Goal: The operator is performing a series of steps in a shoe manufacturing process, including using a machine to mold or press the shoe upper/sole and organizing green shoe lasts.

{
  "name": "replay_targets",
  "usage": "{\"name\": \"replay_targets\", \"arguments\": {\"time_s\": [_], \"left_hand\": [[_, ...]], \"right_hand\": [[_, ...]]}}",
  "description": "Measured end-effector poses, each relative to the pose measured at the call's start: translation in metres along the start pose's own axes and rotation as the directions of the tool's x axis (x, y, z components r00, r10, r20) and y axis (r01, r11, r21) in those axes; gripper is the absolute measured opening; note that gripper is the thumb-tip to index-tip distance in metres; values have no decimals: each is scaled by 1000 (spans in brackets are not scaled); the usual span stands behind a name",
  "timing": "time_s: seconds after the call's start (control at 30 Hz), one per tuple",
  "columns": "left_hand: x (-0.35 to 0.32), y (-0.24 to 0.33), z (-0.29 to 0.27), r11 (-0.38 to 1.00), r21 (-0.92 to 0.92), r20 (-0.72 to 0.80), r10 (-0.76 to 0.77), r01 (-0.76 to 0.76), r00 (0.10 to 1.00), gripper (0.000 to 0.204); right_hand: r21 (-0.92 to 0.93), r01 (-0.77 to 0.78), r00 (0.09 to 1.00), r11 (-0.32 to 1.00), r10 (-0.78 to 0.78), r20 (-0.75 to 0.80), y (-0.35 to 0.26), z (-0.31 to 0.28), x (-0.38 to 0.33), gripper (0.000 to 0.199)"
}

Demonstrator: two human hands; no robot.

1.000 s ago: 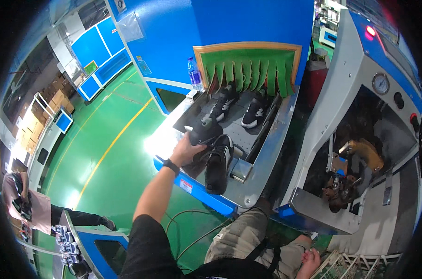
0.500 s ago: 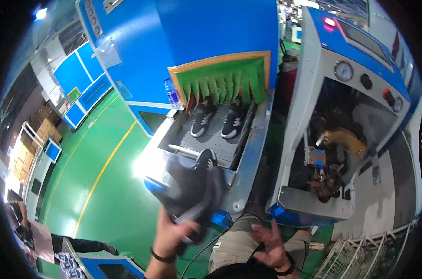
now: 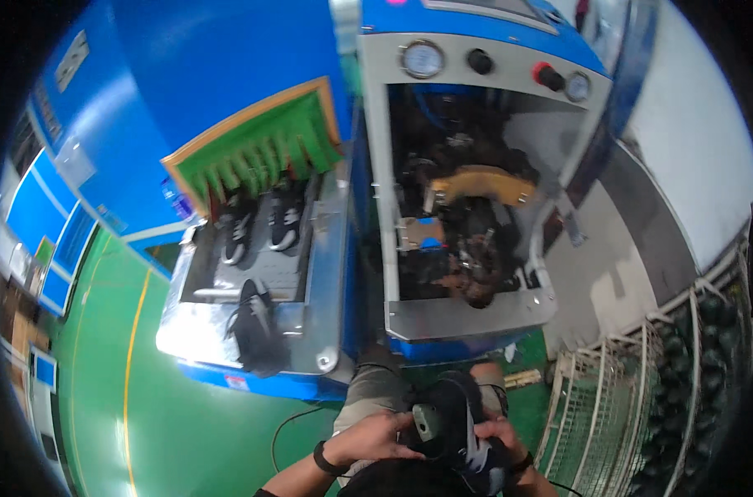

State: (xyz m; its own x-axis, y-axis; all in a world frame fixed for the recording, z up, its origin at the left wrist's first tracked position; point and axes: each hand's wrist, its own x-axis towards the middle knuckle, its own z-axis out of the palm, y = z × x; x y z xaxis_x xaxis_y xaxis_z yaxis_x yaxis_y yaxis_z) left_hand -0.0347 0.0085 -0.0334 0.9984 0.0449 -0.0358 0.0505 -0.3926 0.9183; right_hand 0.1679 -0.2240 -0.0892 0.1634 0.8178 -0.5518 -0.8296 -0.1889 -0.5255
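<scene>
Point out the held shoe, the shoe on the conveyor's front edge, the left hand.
held shoe (image 3: pixel 457 424), head view, dark upper.
shoe on conveyor edge (image 3: pixel 256 329), head view, mid-upper.
left hand (image 3: pixel 375 437), head view, back of hand.

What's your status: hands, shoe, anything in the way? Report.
Left hand and right hand both grip black shoe at lap. Second black shoe lies on conveyor end. Grey press machine ahead, nothing blocking.

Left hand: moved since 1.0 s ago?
Yes. The left hand has come off the conveyor tray back to the person's lap, where it grips a black shoe together with the right hand.
</scene>
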Motion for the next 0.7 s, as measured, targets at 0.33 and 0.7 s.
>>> {"name": "replay_targets", "arguments": {"time_s": [0.33,0.7], "left_hand": [[74,76,12,893,-450,-169,-64,-19,984,28],[157,41,-40,336,-928,-246,-231,-160,941,18]], "right_hand": [[-710,685,474,166,-841,261,-177,106,-19,84],[-896,-157,685,-415,-699,203,-297,212,36,84]]}}
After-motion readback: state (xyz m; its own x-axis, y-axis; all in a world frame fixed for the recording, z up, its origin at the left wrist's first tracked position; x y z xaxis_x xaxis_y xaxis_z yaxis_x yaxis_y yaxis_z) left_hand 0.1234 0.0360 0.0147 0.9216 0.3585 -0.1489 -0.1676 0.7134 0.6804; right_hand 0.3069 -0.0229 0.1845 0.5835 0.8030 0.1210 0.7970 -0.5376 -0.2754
